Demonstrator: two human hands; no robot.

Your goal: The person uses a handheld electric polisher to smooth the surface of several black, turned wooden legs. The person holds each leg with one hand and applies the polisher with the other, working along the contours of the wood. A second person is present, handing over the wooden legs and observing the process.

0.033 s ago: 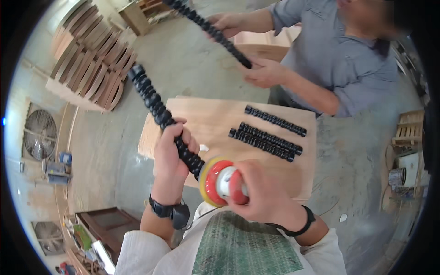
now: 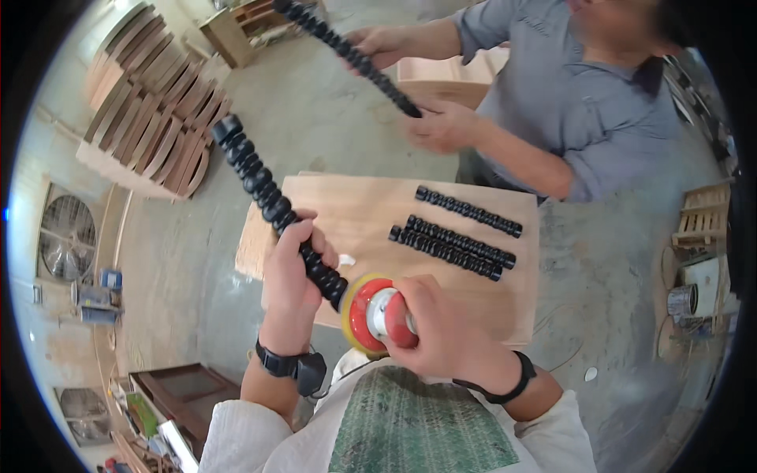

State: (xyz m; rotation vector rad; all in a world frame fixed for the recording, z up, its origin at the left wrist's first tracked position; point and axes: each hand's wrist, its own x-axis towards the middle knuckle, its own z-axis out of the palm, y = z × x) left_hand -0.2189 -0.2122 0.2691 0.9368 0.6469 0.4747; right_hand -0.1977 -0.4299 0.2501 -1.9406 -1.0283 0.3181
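Note:
My left hand (image 2: pixel 290 264) wraps round a black turned spindle (image 2: pixel 262 189) with beaded rings, tilted up to the far left. In my right hand (image 2: pixel 441 331) is a red and white round sander (image 2: pixel 384 314) with a yellow pad. The pad's edge is at the spindle's near end; whether they touch I cannot tell. Beyond my hands, three more black spindles (image 2: pixel 468 212) lie on a pale wooden board (image 2: pixel 355 197), two of them side by side. Across from me, a person in a grey shirt (image 2: pixel 576 110) grips another black spindle (image 2: pixel 347 55) with both hands.
Curved wooden pieces (image 2: pixel 150 110) are stacked at the far left. Wall fans (image 2: pixel 67 232) and a dark framed panel (image 2: pixel 185 386) are on the left. A wooden pallet (image 2: pixel 702 217) and a metal can (image 2: pixel 682 299) stand at the right. A small white scrap (image 2: pixel 591 374) lies on the floor.
The spindle in my left hand has swung slightly, its far end shifting left. The sander has moved slightly left. The other person's spindle also appears a little further left.

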